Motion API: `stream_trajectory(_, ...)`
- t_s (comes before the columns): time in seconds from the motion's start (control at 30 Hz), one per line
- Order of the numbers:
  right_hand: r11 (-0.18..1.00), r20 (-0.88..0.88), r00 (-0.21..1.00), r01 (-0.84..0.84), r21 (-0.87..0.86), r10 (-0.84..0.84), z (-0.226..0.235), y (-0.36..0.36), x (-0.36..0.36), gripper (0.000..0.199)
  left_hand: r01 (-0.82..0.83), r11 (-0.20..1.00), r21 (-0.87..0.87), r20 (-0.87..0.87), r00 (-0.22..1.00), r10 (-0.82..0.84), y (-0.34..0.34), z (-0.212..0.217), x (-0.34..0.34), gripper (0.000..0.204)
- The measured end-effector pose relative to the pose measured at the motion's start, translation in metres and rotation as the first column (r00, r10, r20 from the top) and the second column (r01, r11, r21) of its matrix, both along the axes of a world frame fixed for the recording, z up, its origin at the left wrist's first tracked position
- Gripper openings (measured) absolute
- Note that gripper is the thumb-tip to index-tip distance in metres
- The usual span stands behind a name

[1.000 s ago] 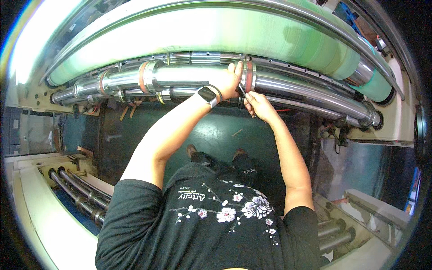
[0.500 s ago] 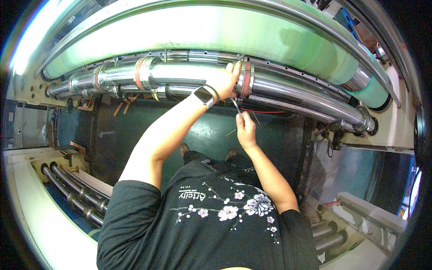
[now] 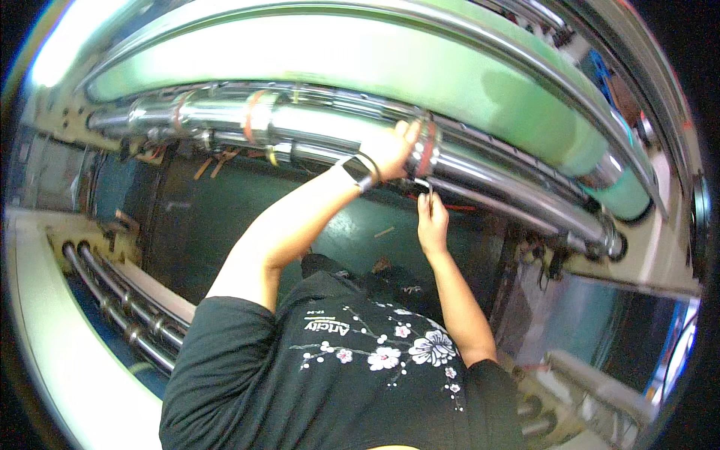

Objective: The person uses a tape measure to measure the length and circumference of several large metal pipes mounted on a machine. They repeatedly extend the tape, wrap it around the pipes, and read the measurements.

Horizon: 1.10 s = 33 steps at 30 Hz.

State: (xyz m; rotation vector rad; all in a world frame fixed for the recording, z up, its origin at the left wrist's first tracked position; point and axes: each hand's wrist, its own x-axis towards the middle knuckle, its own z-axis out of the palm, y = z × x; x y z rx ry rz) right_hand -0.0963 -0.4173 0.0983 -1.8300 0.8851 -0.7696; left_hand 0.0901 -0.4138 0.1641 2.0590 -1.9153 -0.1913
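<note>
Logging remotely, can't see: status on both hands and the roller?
Left hand on steel roller, beside red-banded collar. Right hand gripping slim metal tool, below collar. Left hand hides part of roller.

white lettering (image 3: pixel 330 328) marks the black shirt (image 3: pixel 330 397); it appears upside-down.

Open room over the green floor (image 3: pixel 352 225) between the forearms (image 3: pixel 300 214), steel roller (image 3: pixel 322 124) barring the way ahead, green cylinder (image 3: pixel 450 90) behind it

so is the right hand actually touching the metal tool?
Touching. The head view shows the right hand closed around the metal tool, its upper end sticking out above the grip.
</note>
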Motion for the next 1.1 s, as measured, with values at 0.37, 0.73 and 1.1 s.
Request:
stream_trajectory(0.37, 0.895, 0.131, 0.941, -0.337, 0.293, 0.312, -0.005, 0.102, 0.103, 0.015, -0.157, 0.963, 0.217, -0.220, 0.954, 0.205, 0.241, -0.069, 0.090, 0.069)
stream_trajectory(0.73, 0.639, -0.055, 0.653, -0.716, 0.281, 0.756, -0.015, 0.226, 0.319, 0.005, -0.459, 0.488, 0.742, -0.215, 0.526, 0.823, 0.485, -0.143, 0.219, 0.055)
stream_trajectory(1.1, 0.663, -0.149, 0.650, -0.696, 0.275, 0.745, -0.105, 0.265, 0.507, 0.008, -0.515, 0.450, 0.730, -0.320, 0.323, 0.890, 0.553, -0.157, 0.281, 0.061)
